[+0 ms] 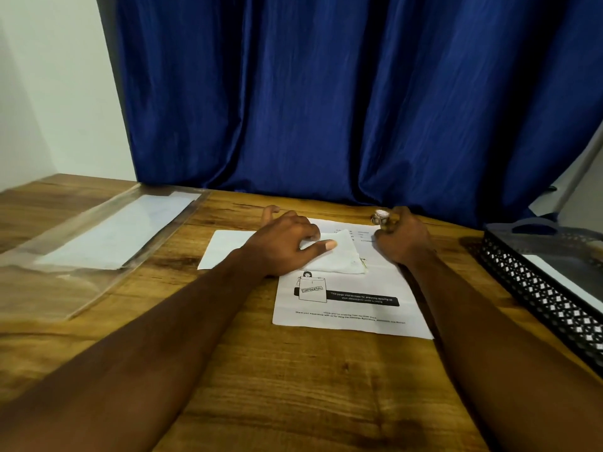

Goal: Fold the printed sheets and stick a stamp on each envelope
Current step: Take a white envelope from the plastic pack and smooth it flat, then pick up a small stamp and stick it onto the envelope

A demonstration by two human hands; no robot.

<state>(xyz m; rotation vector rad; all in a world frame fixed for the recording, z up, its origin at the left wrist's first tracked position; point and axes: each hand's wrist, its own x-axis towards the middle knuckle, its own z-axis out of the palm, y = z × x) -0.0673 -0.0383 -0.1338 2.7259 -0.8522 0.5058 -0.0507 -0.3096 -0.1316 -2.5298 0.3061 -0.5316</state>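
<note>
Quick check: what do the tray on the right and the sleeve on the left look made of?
Tray: probably metal mesh, matte black; its wall is a regular lattice of diamond openings. Sleeve: thin clear plastic, glossy; wood grain and a white sheet show through it, with glare along its surface.

Blue curtain point(326, 93) (deeply pleated) hangs behind wooden table point(293, 386); pale wall point(49, 93) left.

A home desk nook: wooden table point(293, 386); blue curtain point(326, 93); mesh tray point(538, 295).
</note>
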